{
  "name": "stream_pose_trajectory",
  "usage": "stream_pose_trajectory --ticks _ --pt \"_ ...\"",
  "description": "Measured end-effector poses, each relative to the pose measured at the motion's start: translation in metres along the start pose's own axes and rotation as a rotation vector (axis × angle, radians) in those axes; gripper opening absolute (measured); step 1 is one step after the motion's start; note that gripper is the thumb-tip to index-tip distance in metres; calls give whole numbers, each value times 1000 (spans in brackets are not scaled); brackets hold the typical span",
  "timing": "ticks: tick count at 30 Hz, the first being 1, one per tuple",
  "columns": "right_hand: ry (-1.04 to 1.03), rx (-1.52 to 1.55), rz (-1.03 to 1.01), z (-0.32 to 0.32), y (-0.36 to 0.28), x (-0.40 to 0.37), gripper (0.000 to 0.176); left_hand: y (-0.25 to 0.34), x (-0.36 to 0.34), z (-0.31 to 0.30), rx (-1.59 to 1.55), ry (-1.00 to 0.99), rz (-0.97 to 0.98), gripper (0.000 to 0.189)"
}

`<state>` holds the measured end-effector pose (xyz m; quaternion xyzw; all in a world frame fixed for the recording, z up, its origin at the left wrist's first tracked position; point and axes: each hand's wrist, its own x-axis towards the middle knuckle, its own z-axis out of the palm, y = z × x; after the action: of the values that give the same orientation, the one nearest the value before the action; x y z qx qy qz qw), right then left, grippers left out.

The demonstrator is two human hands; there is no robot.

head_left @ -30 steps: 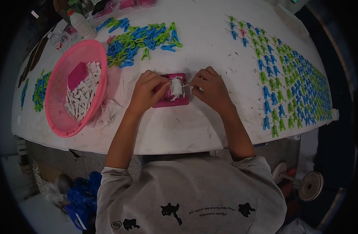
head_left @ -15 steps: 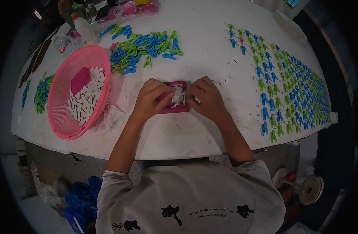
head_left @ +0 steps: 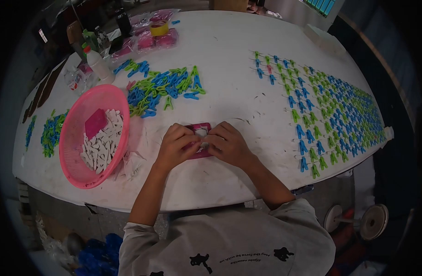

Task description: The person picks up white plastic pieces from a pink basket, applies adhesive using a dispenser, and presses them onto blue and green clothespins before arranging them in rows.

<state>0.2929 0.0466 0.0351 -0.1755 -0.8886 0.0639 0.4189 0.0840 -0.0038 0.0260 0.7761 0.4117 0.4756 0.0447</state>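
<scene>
Both hands have drawn closer together since the earlier frame, the right hand (head_left: 229, 145) coming in toward the left hand (head_left: 176, 143), while the whole table sits lower in view. On the grey short-sleeved shirt (head_left: 234, 230), an upside-down line reads "May the force be with", with a last word and a smaller line I cannot make out, among black cartoon figures; the label on a clear plastic bottle (head_left: 75, 83) is too small to read. White and scuffed, the broad table (head_left: 229, 184) bears a pink plastic mesh basket (head_left: 72, 156) of small white pieces (head_left: 100, 149), a loose heap of blue and green plastic clothespins (head_left: 165, 87), and spaced rows of similar clothespins (head_left: 328, 124) on the right. Farther back stand a white red-capped bottle (head_left: 99, 66) and a yellow tape roll (head_left: 159, 30); beneath the table are blue plastic bags (head_left: 100, 255) and pale discs on a bar (head_left: 374, 222). Forearms angle inward, wrists bent, fingers curled down over a small magenta box (head_left: 201, 125) with a white piece (head_left: 201, 132) inside, between the hands. Each hand's fingertips are bunched close; whether they pinch anything, I cannot tell.
</scene>
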Motion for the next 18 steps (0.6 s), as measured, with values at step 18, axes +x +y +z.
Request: stream_pose_trajectory --ticks 18 --pt "79 47 -40 5 -1 0 29 -2 -2 2 23 12 -10 23"
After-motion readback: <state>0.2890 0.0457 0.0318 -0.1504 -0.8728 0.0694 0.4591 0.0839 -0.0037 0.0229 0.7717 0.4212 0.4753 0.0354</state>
